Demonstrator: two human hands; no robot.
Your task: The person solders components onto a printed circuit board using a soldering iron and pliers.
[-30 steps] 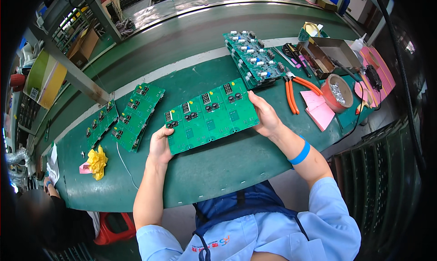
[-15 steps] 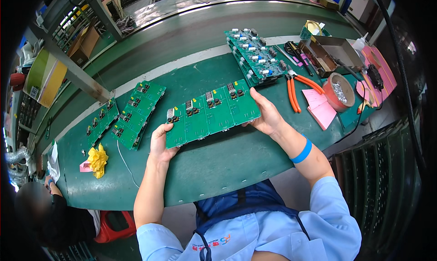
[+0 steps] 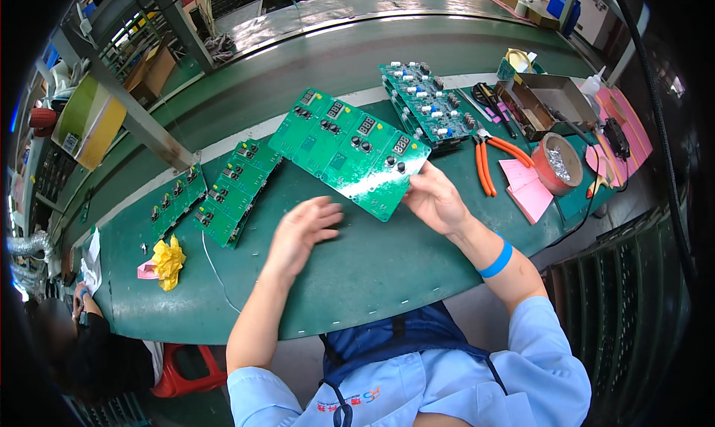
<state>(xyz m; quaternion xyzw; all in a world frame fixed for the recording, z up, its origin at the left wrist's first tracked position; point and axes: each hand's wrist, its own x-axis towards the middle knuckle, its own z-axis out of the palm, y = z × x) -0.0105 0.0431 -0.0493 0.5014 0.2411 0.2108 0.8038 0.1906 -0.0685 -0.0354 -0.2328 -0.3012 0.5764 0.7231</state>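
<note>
Right hand point(image 3: 438, 200): gripping the green circuit board point(image 3: 335, 155) by its near right corner, thumb lying on the upper face. Left hand point(image 3: 298, 233): hovering open over the tabletop point(image 3: 357, 285), fingers loosely curving, apart from the board; its fingertips are appearing blurred.

Circuit board: being held above the tabletop's middle, slanting, its long side running from far left to near right. Four dark digit displays and pairs of round black parts are facing up; glare is whitening the near right portion.

Toward the tabletop's left edge, two groups of similar boards point(image 3: 242, 185) are lying side by side, with a crumpled yellow wrapper point(image 3: 170, 263) sitting nearer the person. By the far edge, right of middle, a board stack point(image 3: 424, 103) is standing. Toward the right edge, orange-handled pliers point(image 3: 510, 150), pink paper sheets point(image 3: 527, 192) and a metal tray point(image 3: 532, 124) are lying.
</note>
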